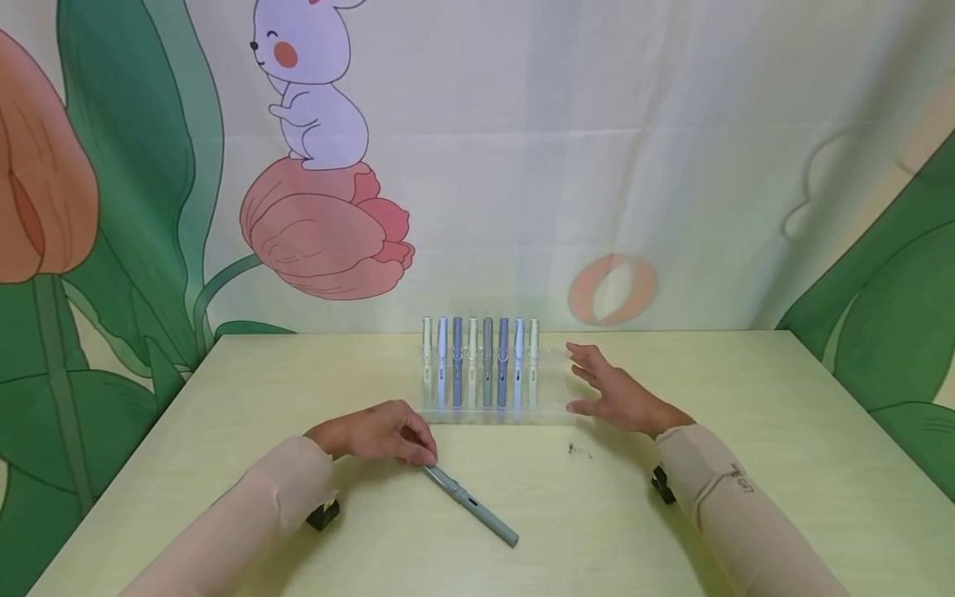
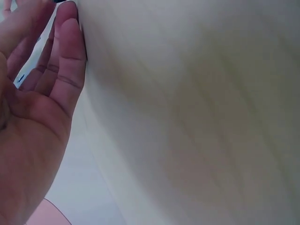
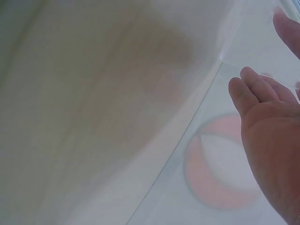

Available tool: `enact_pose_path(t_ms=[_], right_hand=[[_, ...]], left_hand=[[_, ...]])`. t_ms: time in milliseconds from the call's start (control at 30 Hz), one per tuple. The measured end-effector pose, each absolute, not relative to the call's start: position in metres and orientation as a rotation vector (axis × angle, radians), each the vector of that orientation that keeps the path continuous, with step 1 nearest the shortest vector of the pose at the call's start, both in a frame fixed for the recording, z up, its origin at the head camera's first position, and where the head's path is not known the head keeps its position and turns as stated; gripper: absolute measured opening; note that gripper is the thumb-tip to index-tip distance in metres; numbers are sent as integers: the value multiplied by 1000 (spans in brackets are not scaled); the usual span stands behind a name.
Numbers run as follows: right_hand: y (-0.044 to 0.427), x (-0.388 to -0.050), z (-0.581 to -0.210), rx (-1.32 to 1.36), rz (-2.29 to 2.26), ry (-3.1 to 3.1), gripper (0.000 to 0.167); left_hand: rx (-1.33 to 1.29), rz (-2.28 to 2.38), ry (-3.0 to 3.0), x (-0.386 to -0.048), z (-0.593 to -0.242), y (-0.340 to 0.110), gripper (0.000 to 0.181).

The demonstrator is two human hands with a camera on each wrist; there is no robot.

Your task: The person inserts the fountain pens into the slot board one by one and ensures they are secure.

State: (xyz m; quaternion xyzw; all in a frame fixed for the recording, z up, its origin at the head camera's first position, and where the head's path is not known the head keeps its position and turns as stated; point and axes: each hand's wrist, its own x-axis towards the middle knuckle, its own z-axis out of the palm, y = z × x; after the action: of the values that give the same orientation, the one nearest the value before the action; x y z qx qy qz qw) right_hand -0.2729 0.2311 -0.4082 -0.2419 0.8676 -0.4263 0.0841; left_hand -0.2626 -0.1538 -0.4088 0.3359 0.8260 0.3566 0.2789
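A grey-green pen with a clip slants across the table in front. My left hand pinches its far left end between thumb and fingertips. The left wrist view shows the curled fingers of that hand close to the tabletop, the pen's grip point hidden. Behind, a clear acrylic pen stand holds several capped pens upright in a row, in pale green, light blue, darker blue and grey-green. My right hand is at the stand's right edge, fingers extended and thumb apart; whether it touches the edge I cannot tell.
Small dark specks lie on the pale wooden table right of the pen. A curtain printed with a rabbit and tulips hangs right behind the table's back edge. Black wrist mounts sit under both sleeves.
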Motion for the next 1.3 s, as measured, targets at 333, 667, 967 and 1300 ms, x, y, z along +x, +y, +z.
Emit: enact_pose_path(t_ms=[333,667,967,1300], right_hand=[[231,-272,-408,-717,-1257,2604,86],[231,-272,-408,-714,-1238,2626,86],[231,-273,-409,-715,-1243,2622,86],[232,-272,-408,-738,-1249,2615,85]], left_hand=[[944,945,2253,-261,-411,-154,13],[884,1141,2081,-259,-410,-152,10],[868,1343,1988,-258,-394,-144,14],[872,1528,2027,-254,-381,-127,27]])
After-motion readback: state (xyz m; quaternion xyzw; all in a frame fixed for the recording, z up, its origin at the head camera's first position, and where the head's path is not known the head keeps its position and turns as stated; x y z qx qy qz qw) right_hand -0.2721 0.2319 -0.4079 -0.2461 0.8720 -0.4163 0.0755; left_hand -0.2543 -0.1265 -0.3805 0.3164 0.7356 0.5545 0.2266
